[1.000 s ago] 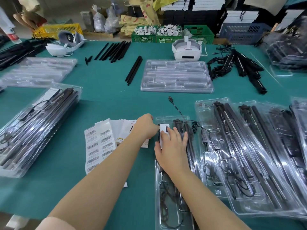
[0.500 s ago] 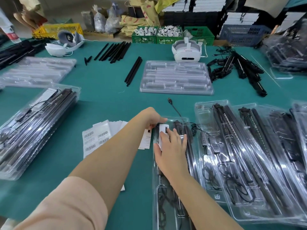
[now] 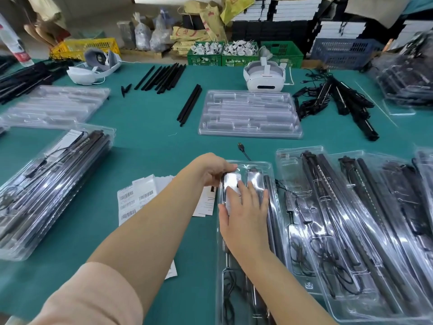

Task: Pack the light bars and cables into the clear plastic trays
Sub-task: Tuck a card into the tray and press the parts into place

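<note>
A clear plastic tray [image 3: 267, 165] holding black light bars and a coiled cable [image 3: 228, 294] lies lengthwise in front of me. My right hand [image 3: 243, 209] lies flat on its lid, fingers straight, over a white card [image 3: 230, 180] inside. My left hand [image 3: 210, 170] curls its fingers over the tray's far left corner and grips it. A USB plug [image 3: 240, 146] on a black lead lies just beyond the tray.
Packed trays [image 3: 356, 219] overlap to the right, and a stack of them [image 3: 46, 184] sits at left. Barcode labels [image 3: 134, 199] lie under my left arm. Farther off are empty trays [image 3: 249, 113], loose black bars [image 3: 189, 104], a cable pile [image 3: 332, 99] and a white headset [image 3: 264, 77].
My left hand moved from beside the white card up and right onto the tray's far left corner. My right hand stayed flat on the tray.
</note>
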The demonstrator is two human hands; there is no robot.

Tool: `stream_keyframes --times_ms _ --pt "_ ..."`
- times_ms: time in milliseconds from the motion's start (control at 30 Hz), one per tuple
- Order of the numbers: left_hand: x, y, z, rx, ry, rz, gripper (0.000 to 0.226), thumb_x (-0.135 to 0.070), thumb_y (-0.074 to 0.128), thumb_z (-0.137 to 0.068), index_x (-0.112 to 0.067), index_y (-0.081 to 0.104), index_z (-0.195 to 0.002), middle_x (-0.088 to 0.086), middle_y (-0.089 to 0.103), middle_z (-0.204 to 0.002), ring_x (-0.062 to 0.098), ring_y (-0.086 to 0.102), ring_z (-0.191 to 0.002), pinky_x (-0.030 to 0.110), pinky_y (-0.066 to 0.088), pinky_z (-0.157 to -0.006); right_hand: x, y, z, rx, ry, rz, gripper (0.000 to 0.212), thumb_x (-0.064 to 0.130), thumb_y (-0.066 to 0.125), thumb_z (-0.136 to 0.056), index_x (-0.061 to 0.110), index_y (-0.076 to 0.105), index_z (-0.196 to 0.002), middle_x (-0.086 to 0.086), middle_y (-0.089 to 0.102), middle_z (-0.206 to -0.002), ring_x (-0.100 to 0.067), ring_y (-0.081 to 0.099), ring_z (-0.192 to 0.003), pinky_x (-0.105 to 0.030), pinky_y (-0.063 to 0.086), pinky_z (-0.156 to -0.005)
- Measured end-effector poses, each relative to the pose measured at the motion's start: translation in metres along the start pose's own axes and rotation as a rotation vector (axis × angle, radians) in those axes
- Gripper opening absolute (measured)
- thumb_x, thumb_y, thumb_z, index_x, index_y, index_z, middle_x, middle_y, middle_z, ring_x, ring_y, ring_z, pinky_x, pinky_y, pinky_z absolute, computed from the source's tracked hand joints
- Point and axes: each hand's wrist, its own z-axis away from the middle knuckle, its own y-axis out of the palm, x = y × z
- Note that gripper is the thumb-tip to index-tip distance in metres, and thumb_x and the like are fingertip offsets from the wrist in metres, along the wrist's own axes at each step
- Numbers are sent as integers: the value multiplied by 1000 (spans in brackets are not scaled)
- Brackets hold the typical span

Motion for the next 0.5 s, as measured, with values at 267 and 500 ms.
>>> stream_keyframes --times_ms 267,500 --pt "-5 -11 9 -63 55 124 27 -2 76 -85 9 67 -108 20 71 -100 28 67 -78 39 60 -72 12 -5 -8 0 -62 62 43 34 59 -95 13 60 -132 -15 52 -146 -36 37 -144 -64 20 -118" --pt "-6 -21 17 -94 73 161 15 -2 75 -86 2 69 -99 16 72 -93 25 67 -71 38 59 -66 21 -12 -10 3 -95 61 43 33 58 -96 13 59 -134 -15 50 -148 -36 33 -146 -64 18 -119"
